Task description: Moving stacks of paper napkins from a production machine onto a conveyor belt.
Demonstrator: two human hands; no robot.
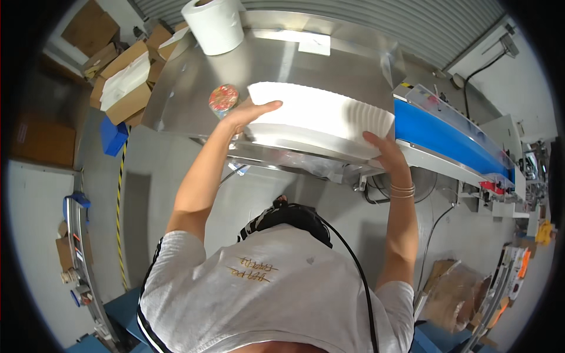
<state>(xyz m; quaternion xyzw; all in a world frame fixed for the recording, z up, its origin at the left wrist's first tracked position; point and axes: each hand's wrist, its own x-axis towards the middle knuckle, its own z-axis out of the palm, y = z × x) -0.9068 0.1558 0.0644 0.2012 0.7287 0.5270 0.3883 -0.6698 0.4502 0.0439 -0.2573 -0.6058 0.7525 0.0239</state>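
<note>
A long, slightly curved white stack (318,112) of thin pieces lies along the near side of the steel table (347,65). Fine ridges show along its far edge and at its right end; the exact kind of piece cannot be made out. My left hand (244,115) grips the stack's left end, thumb on top and the other fingers hidden. At the right end, my right hand (389,154) is closed around the near corner, its thumb against the front. A round container with a red patterned top (224,98) stands beside my left hand.
A large white paper roll (215,26) and a small white card (314,43) are at the table's back. Open cardboard boxes (126,82) sit left. A blue conveyor belt (450,138) adjoins the table's right side. Cables (432,253) run over the floor.
</note>
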